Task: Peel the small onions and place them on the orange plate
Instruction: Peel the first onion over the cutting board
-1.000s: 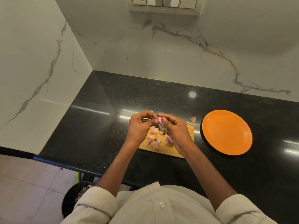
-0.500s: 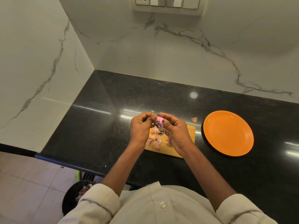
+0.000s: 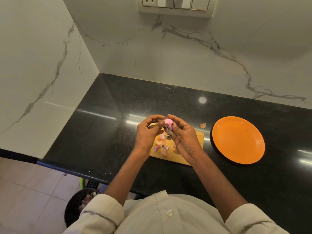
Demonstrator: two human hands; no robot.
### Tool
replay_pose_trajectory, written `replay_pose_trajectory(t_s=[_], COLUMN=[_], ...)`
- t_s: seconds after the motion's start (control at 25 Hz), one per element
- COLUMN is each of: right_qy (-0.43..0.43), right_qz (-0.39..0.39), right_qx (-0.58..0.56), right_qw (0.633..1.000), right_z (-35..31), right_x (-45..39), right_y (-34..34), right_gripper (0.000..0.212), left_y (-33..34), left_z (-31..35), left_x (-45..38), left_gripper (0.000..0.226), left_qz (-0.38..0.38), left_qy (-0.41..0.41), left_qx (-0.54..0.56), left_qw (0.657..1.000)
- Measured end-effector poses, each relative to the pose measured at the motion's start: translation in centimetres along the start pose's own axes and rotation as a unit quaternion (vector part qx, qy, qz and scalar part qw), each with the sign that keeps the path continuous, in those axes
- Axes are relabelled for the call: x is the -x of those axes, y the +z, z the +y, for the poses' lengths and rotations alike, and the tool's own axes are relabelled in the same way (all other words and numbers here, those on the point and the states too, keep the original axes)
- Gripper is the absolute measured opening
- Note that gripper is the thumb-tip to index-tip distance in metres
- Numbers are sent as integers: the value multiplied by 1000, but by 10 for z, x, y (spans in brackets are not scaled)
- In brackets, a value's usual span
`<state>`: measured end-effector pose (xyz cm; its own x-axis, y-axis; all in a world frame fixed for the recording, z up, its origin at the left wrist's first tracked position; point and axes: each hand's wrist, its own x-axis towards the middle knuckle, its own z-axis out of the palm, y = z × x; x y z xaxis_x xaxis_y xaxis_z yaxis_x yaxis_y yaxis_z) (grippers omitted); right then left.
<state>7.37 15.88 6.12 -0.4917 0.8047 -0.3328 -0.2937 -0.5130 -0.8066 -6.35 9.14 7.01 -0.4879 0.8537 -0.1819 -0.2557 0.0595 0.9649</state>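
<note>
A small pink onion [image 3: 168, 122] is held above the wooden cutting board [image 3: 198, 137]. My right hand [image 3: 183, 137] grips it with curled fingers and thumb. My left hand [image 3: 148, 132] pinches at the onion's near side, where dark, loose skin [image 3: 168, 133] hangs down. Pink and tan peels [image 3: 161, 146] lie on the board under my hands. The orange plate [image 3: 238, 140] sits to the right of the board with nothing on it.
One scrap of peel [image 3: 203, 125] lies on the black counter [image 3: 109, 132] between board and plate. Marble walls close the counter at the back and left. A dark bin [image 3: 76, 206] with peelings stands on the floor below the counter edge.
Both hands stay together over the board. The onion shows more bare pink surface, and the dark skin hangs lower from it.
</note>
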Motion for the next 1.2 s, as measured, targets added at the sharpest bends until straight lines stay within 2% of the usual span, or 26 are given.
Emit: replay_pose_trajectory(t_s=[0.2, 0.32, 0.48, 0.64, 0.8, 0.92, 1.04, 1.12, 1.2], right_qy=[45, 51, 39, 45, 53, 62, 79, 92, 89], right_qz=[25, 15, -18, -32, -12, 6, 23, 30, 31], right_qx=[11, 36, 43, 22, 15, 7, -17, -40, -40], right_qw=[999, 998, 998, 998, 998, 998, 996, 995, 995], right_z=[-5, -5, -9, -8, -6, -4, -3, -4, -6], right_x=[1, 2, 6, 7, 6, 5, 6, 6, 6], right_y=[0, 1, 2, 1, 1, 2, 3, 4, 6], right_gripper=[30, 34, 30, 30, 26, 28, 28, 27, 27], left_y=[-13, -12, -20, -21, -15, -16, -15, -14, -15], left_z=[4, 9, 11, 9, 5, 0, 1, 3, 6], left_x=[-4, -5, -12, -15, -10, -14, -14, -9, -4], left_gripper=[19, 20, 17, 12, 15, 21, 15, 10, 15], left_qz=[-76, -131, -177, -167, -133, -132, -137, -130, -108], left_qy=[77, 57, 35, 46, 82, 70, 75, 76, 86], left_qx=[-148, -185, -211, -213, -220, -223, -250, -226, -190], left_qw=[983, 972, 961, 962, 963, 963, 956, 962, 972])
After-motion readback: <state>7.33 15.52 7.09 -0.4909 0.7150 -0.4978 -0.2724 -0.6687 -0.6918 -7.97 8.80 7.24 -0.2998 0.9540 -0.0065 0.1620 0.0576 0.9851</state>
